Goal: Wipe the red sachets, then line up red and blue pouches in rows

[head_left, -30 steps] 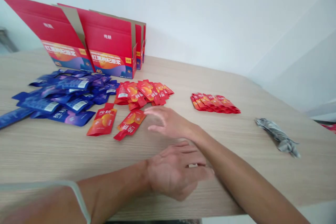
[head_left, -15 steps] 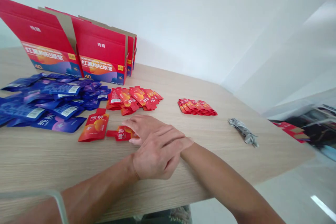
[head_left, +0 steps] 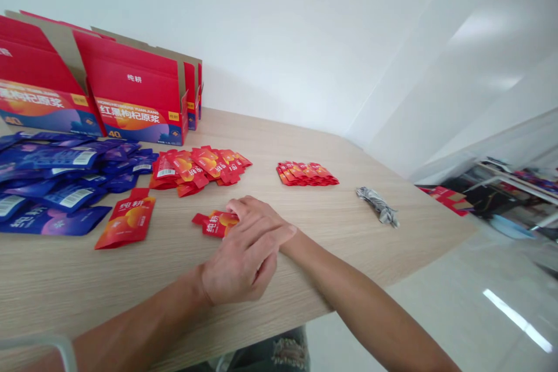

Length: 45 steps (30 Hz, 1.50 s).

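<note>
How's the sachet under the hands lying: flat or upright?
Flat: the sachet lies label-up on the table, with the right hand resting on its end.

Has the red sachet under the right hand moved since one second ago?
Yes. The red sachet under the right hand slid rightward, away from the other lone sachet, which lies still; the gap between them has widened.

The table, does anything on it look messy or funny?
Yes. The blue packets lie in a jumbled heap at the left, one loose red packet lies beside it, another red packet lies askew partly under the right hand, and a crumpled silver wrapper lies alone at the right.
</note>
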Each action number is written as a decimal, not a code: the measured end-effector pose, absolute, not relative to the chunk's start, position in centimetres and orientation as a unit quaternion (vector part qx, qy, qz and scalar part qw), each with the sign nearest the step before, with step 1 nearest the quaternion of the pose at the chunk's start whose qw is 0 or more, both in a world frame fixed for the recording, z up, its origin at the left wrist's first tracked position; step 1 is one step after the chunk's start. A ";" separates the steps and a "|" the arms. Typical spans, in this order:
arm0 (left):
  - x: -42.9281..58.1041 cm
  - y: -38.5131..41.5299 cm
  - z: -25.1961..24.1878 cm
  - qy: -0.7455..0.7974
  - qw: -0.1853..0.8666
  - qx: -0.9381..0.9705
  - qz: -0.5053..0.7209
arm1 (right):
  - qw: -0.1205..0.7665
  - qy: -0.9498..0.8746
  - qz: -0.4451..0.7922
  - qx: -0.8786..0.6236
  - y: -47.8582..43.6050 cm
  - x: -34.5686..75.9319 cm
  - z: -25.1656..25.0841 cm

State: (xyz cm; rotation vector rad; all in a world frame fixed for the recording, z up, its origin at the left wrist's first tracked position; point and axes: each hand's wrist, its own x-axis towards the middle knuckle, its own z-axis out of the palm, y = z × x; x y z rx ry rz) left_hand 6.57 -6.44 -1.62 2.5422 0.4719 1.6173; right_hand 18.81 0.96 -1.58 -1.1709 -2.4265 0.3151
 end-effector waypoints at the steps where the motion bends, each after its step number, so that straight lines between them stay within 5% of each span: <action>1: 6.6 -6.6 -1.7 0.150 0.045 0.835 0.528 | 0.173 -0.883 0.098 -0.424 1.1 19.6 -0.5; 3: 6.8 -6.7 -2.0 0.138 0.049 0.842 0.520 | 0.123 -0.883 0.049 -0.451 1.4 21.3 1.7; 9: 7.6 -6.2 -3.2 0.130 0.090 0.874 0.460 | 0.153 -0.744 -0.024 -0.650 7.5 29.2 6.3; 16: 8.1 -5.3 -3.8 0.150 0.121 0.894 0.404 | 0.133 -0.565 -0.019 -0.814 16.2 36.2 5.6; 29: 7.9 -5.0 -3.7 0.160 0.157 0.899 0.377 | 0.099 -0.542 -0.041 -0.834 18.6 35.8 1.2; 45: 7.9 -5.1 -3.9 0.173 0.159 0.902 0.361 | 0.083 -0.555 -0.018 -0.827 17.7 38.7 2.7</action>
